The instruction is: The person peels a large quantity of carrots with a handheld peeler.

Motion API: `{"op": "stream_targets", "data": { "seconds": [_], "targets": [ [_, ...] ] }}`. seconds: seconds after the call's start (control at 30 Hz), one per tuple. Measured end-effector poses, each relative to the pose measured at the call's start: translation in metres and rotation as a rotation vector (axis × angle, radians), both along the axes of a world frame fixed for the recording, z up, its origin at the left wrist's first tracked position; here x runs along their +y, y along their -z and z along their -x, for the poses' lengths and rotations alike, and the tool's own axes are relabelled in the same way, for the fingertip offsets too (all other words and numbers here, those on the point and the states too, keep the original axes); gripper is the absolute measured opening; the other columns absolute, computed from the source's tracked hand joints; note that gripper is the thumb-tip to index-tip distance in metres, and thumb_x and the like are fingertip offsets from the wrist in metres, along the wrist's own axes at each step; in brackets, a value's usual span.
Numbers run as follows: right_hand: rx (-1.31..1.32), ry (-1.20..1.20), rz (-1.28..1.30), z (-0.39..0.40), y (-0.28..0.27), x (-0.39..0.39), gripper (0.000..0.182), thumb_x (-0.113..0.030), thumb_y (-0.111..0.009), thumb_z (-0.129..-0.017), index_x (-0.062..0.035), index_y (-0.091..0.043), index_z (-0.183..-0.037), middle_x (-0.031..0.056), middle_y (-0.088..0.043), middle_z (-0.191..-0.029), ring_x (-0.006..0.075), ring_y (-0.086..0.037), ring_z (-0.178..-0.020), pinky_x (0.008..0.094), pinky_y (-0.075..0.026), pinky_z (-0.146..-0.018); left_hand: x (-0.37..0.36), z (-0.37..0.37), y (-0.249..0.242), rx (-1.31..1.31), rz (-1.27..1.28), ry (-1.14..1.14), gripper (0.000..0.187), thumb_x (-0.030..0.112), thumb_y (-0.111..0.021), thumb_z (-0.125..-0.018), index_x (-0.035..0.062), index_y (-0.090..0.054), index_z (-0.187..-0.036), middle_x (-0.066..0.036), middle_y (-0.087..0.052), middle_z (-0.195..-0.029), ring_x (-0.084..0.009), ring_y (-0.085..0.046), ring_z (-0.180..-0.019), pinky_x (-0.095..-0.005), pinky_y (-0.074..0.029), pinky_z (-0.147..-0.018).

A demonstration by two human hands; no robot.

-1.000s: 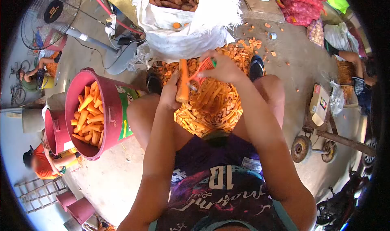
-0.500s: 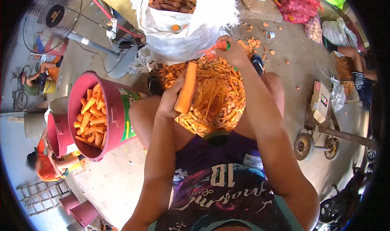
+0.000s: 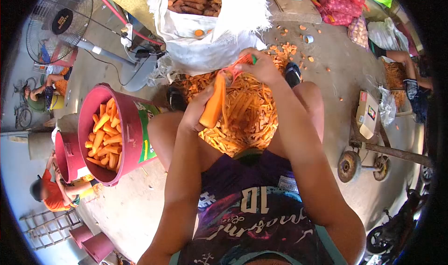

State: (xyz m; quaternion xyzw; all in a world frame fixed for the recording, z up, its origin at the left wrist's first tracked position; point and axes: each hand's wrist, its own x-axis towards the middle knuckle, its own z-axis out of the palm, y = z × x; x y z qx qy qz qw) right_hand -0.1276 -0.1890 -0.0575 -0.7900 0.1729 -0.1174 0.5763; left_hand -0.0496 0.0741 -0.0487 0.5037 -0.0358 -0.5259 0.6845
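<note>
My left hand is closed around a large carrot, held tilted with its far end pointing up and away. The carrot's surface is bright orange and looks peeled over most of its length. In my right hand is a red-orange peeler with a green end, its head right at the far end of the carrot. A strip of peel hangs beside the carrot. Below both hands, between my legs, lies a broad heap of carrot peelings.
A pink tub of peeled carrots stands at left. Ahead is an open white sack of unpeeled carrots. A standing fan is at far left, a hand cart at right. People sit working at both sides.
The peeler in my right hand has come down and left onto the carrot's far end. A peel strip now hangs beside the carrot, which my left hand still holds.
</note>
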Motion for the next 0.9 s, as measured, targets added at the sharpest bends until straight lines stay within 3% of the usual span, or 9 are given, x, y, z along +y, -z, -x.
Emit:
{"op": "stream_targets", "data": {
  "seconds": [0.17, 0.23, 0.27, 0.4, 0.47, 0.63, 0.7, 0.8, 0.9],
  "targets": [
    [0.149, 0.214, -0.075, -0.005, 0.013, -0.022, 0.037, -0.018, -0.088, -0.086, -0.0097, -0.070, -0.117, 0.0038, -0.072, -0.110, 0.0140, -0.066, -0.102, 0.0318, -0.053, -0.095, 0.010, 0.003, -0.010, 0.053, 0.125, 0.051, 0.047, 0.041, -0.054, -0.109, 0.0069, -0.055, -0.142, -0.010, -0.070, -0.107, -0.0204, -0.071, -0.083, -0.0337, -0.061, -0.070],
    [0.022, 0.117, -0.156, -0.007, 0.017, -0.011, 0.040, -0.020, -0.089, -0.085, -0.0106, -0.069, -0.118, 0.0043, -0.073, -0.108, 0.0151, -0.066, -0.102, 0.0333, -0.054, -0.095, 0.006, -0.006, 0.000, 0.101, 0.125, -0.117, 0.045, 0.041, -0.053, -0.110, 0.0058, -0.055, -0.138, -0.010, -0.070, -0.102, -0.0211, -0.070, -0.075, -0.0351, -0.061, -0.065],
    [0.040, 0.072, 0.107, 0.003, -0.008, 0.009, 0.045, -0.023, -0.091, -0.082, -0.0108, -0.069, -0.119, 0.0041, -0.073, -0.110, 0.0166, -0.067, -0.104, 0.0350, -0.053, -0.099, 0.007, -0.014, 0.006, 0.146, 0.027, -0.165, 0.045, 0.041, -0.052, -0.111, 0.0044, -0.055, -0.136, -0.010, -0.069, -0.101, -0.0224, -0.070, -0.078, -0.0379, -0.061, -0.068],
    [-0.052, -0.233, 0.151, 0.011, -0.012, 0.053, 0.046, -0.023, -0.093, -0.079, -0.0110, -0.071, -0.118, 0.0038, -0.074, -0.114, 0.0171, -0.067, -0.107, 0.0356, -0.052, -0.102, -0.008, -0.013, 0.027, 0.204, 0.074, -0.305, 0.045, 0.041, -0.050, -0.111, 0.0046, -0.054, -0.138, -0.010, -0.070, -0.110, -0.0225, -0.071, -0.090, -0.0389, -0.062, -0.078],
    [0.008, -0.306, 0.108, 0.010, -0.006, 0.054, 0.056, -0.035, -0.093, -0.075, -0.0140, -0.072, -0.123, 0.0106, -0.075, -0.119, 0.0243, -0.068, -0.115, 0.0372, -0.050, -0.105, -0.008, -0.009, 0.023, 0.185, 0.112, -0.223, 0.045, 0.039, -0.051, -0.112, 0.0045, -0.054, -0.139, -0.011, -0.070, -0.115, -0.0224, -0.071, -0.094, -0.0379, -0.062, -0.081],
    [0.007, -0.147, 0.029, 0.000, 0.010, 0.009, 0.050, -0.030, -0.093, -0.079, -0.0114, -0.071, -0.120, 0.0077, -0.073, -0.109, 0.0191, -0.067, -0.103, 0.0365, -0.052, -0.097, 0.002, -0.011, 0.022, 0.092, 0.131, -0.001, 0.049, 0.036, -0.051, -0.111, 0.0047, -0.050, -0.149, -0.012, -0.068, -0.127, -0.0209, -0.071, -0.106, -0.0354, -0.060, -0.088],
    [0.008, 0.085, -0.106, -0.007, 0.033, -0.014, 0.049, -0.033, -0.093, -0.080, -0.0119, -0.070, -0.117, 0.0042, -0.073, -0.106, 0.0166, -0.066, -0.099, 0.0361, -0.053, -0.093, -0.001, 0.007, -0.011, -0.032, 0.035, -0.046, 0.052, 0.036, -0.052, -0.111, 0.0048, -0.049, -0.152, -0.009, -0.069, -0.120, -0.0189, -0.071, -0.099, -0.0343, -0.061, -0.084],
    [0.027, 0.174, -0.088, -0.008, 0.029, -0.024, 0.048, -0.036, -0.093, -0.081, -0.0129, -0.070, -0.117, 0.0055, -0.073, -0.107, 0.0178, -0.067, -0.100, 0.0357, -0.054, -0.093, 0.006, 0.003, -0.010, -0.043, 0.080, -0.001, 0.053, 0.038, -0.053, -0.111, 0.0067, -0.048, -0.153, -0.005, -0.070, -0.108, -0.0175, -0.069, -0.084, -0.0326, -0.061, -0.074],
    [0.055, 0.047, 0.038, 0.000, -0.003, 0.009, 0.051, -0.036, -0.093, -0.080, -0.0121, -0.069, -0.118, 0.0084, -0.074, -0.111, 0.0215, -0.069, -0.107, 0.0368, -0.053, -0.100, 0.009, -0.013, 0.013, 0.094, 0.012, -0.080, 0.046, 0.042, -0.051, -0.111, 0.0064, -0.056, -0.140, -0.005, -0.069, -0.104, -0.0184, -0.068, -0.080, -0.0315, -0.060, -0.069]
  ]
}}
